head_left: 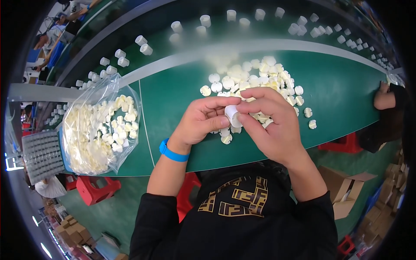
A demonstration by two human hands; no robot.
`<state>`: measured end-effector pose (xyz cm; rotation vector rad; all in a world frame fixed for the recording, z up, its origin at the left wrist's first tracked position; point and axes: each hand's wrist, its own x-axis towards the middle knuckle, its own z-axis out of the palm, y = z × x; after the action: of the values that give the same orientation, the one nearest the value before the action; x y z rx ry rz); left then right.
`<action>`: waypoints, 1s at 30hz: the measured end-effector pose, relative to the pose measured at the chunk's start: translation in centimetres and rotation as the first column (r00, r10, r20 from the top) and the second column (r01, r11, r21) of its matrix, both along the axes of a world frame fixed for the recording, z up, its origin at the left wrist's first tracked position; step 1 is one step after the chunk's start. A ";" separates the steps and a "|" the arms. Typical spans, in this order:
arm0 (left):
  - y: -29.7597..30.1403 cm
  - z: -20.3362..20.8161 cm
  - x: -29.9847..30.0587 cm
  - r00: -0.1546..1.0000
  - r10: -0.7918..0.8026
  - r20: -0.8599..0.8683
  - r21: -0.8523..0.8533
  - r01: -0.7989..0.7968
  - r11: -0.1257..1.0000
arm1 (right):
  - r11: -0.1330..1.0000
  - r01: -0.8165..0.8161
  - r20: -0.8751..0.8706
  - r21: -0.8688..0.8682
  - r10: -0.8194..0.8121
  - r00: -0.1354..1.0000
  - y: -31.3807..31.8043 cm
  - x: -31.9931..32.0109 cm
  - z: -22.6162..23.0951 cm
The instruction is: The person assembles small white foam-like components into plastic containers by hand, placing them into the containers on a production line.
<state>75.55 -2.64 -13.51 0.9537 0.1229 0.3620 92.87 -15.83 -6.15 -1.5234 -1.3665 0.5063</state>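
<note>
Between my two hands is a small white plastic cup-shaped part, tilted, with its opening toward the right. My left hand, with a blue band at the wrist, is closed around its left side, thumb in front. The fingers and thumb of my right hand pinch at its right rim; whether a smaller piece is between them I cannot make out. Just beyond and around my hands lies a loose pile of small cream-white round discs with notched edges, partly hidden by my right hand.
A clear plastic bag full of cream-white pieces lies at the left on the green table. White cups stand in rows along a green belt behind a grey rail. Another person's arm rests at the right end. Red stools stand below.
</note>
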 end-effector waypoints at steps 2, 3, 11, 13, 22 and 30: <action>-0.2 0.0 0.2 0.999 0.042 -0.019 0.023 -0.042 0.999 | 0.999 0.021 -0.045 -0.047 -0.023 0.999 0.1 0.2 -0.3; -0.1 -0.1 0.2 0.999 0.037 -0.025 0.023 -0.037 0.999 | 0.998 -0.001 -0.082 -0.060 -0.004 0.997 0.2 0.4 -0.4; 0.3 -0.1 0.2 0.986 0.044 -0.163 0.054 -0.036 0.998 | 0.996 0.090 0.036 0.003 -0.090 0.995 0.7 0.3 -1.2; 0.3 0.0 0.4 0.983 0.066 -0.171 0.090 -0.051 0.995 | 0.994 0.070 0.170 -0.083 -0.056 0.984 0.8 1.1 -1.6; -0.7 4.2 2.5 0.941 0.215 -0.260 0.829 0.103 0.550 | 0.993 0.036 0.128 -0.110 -0.022 0.992 -1.0 2.4 -2.9; 4.6 5.1 7.8 0.853 0.505 -0.135 0.945 -0.042 0.324 | 0.929 0.364 0.116 0.066 -0.369 0.922 -7.5 9.8 -4.8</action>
<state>83.32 1.94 -8.38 2.2066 0.5365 0.5723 102.66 -23.35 -10.92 -1.7488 -1.1376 0.1462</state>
